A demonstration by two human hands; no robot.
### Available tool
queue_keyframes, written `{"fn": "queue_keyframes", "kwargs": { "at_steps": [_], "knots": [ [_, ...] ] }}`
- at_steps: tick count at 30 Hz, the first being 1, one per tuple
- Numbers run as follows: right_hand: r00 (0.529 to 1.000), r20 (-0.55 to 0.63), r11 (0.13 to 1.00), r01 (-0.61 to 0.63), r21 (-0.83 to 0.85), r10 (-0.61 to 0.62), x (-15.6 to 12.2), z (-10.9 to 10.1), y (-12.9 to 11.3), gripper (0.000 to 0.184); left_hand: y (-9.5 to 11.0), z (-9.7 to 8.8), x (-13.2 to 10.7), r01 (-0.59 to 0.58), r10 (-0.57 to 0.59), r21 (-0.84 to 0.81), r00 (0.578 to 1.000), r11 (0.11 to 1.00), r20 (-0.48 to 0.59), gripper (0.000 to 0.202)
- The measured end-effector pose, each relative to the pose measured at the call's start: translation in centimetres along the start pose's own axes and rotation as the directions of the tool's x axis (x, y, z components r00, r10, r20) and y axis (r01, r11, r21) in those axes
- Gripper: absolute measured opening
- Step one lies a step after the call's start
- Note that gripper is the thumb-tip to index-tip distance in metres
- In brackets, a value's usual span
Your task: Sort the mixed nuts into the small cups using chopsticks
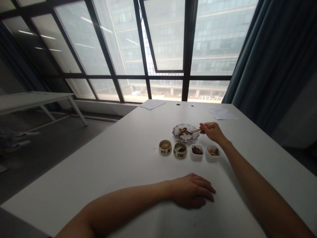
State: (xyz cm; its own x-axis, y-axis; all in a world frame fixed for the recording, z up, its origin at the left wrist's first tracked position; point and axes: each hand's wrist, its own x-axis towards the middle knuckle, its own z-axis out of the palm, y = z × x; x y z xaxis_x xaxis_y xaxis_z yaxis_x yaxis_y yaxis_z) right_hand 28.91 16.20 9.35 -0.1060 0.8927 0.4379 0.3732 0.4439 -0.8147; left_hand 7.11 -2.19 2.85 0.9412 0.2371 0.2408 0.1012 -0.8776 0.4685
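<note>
My right hand (213, 132) is closed round a pair of chopsticks (201, 129) whose tips reach into a glass plate (178, 136) of dark food pieces. In front of the plate stand a row of small dishes: two round cream cups with dark lettering (165, 147) (180, 150) and two white square cups (197, 153) (212, 153), each with a little food inside. My left hand (192, 190) lies flat on the white table (119, 172), palm down, fingers stretched out, holding nothing, nearer to me than the cups.
Sheets of paper lie at the table's far edge (152, 104) and far right (222, 114). A second white table (29, 99) stands to the left. Large windows fill the back, and a dark curtain (272, 59) hangs at the right.
</note>
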Motion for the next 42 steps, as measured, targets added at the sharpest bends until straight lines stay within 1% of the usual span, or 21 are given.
{"fn": "queue_keyframes", "kwargs": {
  "at_steps": [4,9,13,19,24,28,31,35,39,42],
  "knots": [
    [0.999,-0.033,0.998,-0.027,0.057,0.029,0.1,-0.5,-0.8,0.052,0.1,0.0,0.0,0.001,-0.001,-0.002,1.0,1.0,-0.003,0.036],
    [0.997,-0.066,0.999,-0.028,0.047,0.031,0.1,-1.0,-1.7,0.053,0.1,0.0,0.1,0.003,-0.003,-0.01,1.0,1.0,-0.003,0.035],
    [0.999,-0.053,0.997,-0.002,0.074,0.006,0.1,-0.2,-1.2,0.054,0.2,-0.1,0.1,0.002,-0.002,-0.009,1.0,1.0,-0.001,0.035],
    [0.999,-0.038,0.998,-0.029,0.064,0.032,-0.1,1.3,-0.3,0.058,0.2,-0.1,0.0,-0.006,0.006,-0.008,1.0,1.0,-0.012,0.035],
    [0.994,-0.095,0.998,-0.04,0.054,0.045,-0.3,1.5,-0.3,0.062,0.0,0.0,0.0,-0.004,0.004,-0.008,1.0,1.0,-0.01,0.035],
    [0.991,-0.12,0.998,-0.052,0.046,0.057,-0.3,1.2,-1.1,0.063,0.0,0.0,0.0,-0.002,0.002,-0.02,1.0,1.0,-0.005,0.035],
    [0.987,-0.146,0.995,-0.061,0.074,0.071,-0.1,0.1,-2.6,0.06,0.1,0.0,0.0,0.017,-0.016,-0.031,1.0,0.999,0.006,0.036],
    [0.977,-0.189,0.988,-0.07,0.141,0.096,-0.2,-3.1,-5.8,0.052,0.1,-0.1,0.0,0.023,-0.023,-0.039,1.0,0.999,0.012,0.036],
    [0.986,-0.1,0.979,-0.111,0.174,0.13,-1.7,-6.7,-9.2,0.046,0.1,-0.1,0.0,0.019,-0.019,-0.046,1.0,0.999,-0.001,0.035],
    [0.984,-0.001,0.971,-0.177,0.158,0.18,-3.5,-8.2,-11.2,0.045,0.2,-0.1,0.1,0.017,-0.018,-0.044,1.0,0.999,-0.007,0.035]
  ]
}}
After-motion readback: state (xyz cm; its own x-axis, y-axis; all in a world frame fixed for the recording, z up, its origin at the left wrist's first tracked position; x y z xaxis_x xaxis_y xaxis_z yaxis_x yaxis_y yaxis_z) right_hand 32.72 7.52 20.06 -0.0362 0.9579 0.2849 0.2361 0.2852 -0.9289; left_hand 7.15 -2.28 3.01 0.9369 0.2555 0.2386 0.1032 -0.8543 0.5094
